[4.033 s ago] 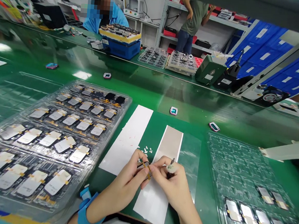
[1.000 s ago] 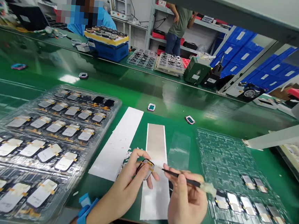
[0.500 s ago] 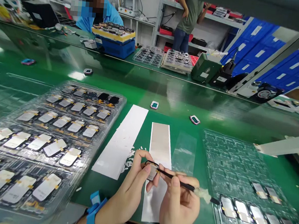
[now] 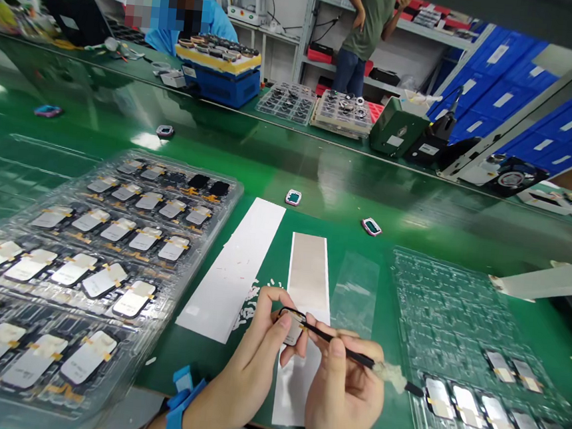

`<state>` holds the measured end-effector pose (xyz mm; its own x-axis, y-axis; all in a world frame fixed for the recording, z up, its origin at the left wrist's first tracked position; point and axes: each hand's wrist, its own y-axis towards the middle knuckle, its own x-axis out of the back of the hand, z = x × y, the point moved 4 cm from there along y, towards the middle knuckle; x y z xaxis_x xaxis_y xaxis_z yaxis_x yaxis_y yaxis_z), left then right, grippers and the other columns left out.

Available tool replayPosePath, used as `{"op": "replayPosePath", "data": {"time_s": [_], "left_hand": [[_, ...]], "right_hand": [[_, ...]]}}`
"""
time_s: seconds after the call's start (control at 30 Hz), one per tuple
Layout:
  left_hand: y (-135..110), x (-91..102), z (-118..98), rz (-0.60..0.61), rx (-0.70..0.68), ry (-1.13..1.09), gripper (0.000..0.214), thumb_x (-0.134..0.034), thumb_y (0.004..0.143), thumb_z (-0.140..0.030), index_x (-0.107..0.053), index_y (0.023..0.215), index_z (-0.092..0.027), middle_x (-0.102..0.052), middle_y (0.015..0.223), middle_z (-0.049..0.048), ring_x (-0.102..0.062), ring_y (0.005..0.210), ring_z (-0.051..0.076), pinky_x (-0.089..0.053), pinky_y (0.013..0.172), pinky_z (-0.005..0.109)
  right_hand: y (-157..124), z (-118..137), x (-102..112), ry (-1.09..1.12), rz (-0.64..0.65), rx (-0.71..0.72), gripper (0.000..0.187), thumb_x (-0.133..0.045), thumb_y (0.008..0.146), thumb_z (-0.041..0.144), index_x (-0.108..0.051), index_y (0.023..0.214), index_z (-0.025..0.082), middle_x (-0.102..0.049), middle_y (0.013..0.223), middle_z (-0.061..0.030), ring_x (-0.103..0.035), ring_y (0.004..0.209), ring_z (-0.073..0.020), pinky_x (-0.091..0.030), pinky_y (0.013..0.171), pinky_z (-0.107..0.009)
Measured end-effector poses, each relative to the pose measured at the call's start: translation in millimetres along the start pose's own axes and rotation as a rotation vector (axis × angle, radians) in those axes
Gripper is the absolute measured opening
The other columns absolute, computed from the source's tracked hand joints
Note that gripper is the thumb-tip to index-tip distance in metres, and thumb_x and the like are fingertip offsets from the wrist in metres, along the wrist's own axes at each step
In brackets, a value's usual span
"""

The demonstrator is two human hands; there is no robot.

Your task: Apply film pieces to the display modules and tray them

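Note:
My left hand [image 4: 257, 345], a blue strap at its wrist, pinches a small display module [image 4: 294, 330] with a metallic back and a dark edge. Between the fingers of my right hand [image 4: 346, 386] is a pair of black tweezers [image 4: 339, 345], its rear end wrapped in pale tape. The slim tip reaches the top edge of the module, where a bit of orange shows; fingers partly hide the contact. Beneath my hands lies a backing strip [image 4: 309, 263], beige at its far end. A white sheet [image 4: 234, 270] lies to the left, with small white scraps [image 4: 246, 311] between them.
A clear tray [image 4: 160, 283] on the left holds rows of similar modules. Another clear tray [image 4: 428, 307] at right holds several more. Small framed pieces [image 4: 293, 197] sit on the green belt [image 4: 251, 155]. A white bar [image 4: 551, 278] juts in from the right. Two people are beyond.
Both hands keep nearly the same pose, the tweezers still at the module. The framed pieces on the belt have shifted slightly left, and the camera view has moved a little.

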<state>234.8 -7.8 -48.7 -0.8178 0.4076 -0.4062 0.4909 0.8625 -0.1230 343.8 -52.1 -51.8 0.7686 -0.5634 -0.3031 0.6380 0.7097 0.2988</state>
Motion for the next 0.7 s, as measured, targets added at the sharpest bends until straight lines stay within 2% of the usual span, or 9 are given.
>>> {"op": "replayPosePath", "data": {"time_s": [0.5,0.57,0.7], "left_hand": [[-0.2,3.9,4.8,-0.079,-0.049,-0.006,0.021,-0.041,0.104,-0.047,-0.043,0.102,-0.026,-0.049,0.072,-0.0047,-0.050,0.065,0.009,-0.033,0.053,0.017],[-0.4,9.1,2.9,-0.133,-0.060,0.017,0.022,-0.041,0.104,-0.048,-0.042,0.102,-0.026,-0.050,0.069,-0.0049,-0.049,0.062,0.009,-0.032,0.051,0.017],[-0.6,19.1,-5.7,-0.251,-0.130,0.048,0.023,-0.042,0.103,-0.049,-0.040,0.100,-0.026,-0.052,0.064,-0.0057,-0.046,0.057,0.010,-0.029,0.049,0.018]], "right_hand": [[-2.9,7.4,-9.3,-0.007,0.015,0.078,0.011,-0.056,0.095,0.010,-0.058,0.096,0.021,-0.072,0.090,-0.0035,-0.075,0.088,-0.0183,-0.067,0.070,-0.032],[0.4,10.2,-4.1,0.005,-0.030,0.108,0.010,-0.056,0.095,0.010,-0.058,0.095,0.020,-0.071,0.088,-0.0034,-0.075,0.085,-0.0190,-0.068,0.067,-0.033],[12.5,20.3,16.7,-0.010,-0.203,0.190,0.006,-0.061,0.091,0.012,-0.058,0.091,0.017,-0.068,0.084,-0.0038,-0.076,0.075,-0.0230,-0.068,0.059,-0.037]]}}
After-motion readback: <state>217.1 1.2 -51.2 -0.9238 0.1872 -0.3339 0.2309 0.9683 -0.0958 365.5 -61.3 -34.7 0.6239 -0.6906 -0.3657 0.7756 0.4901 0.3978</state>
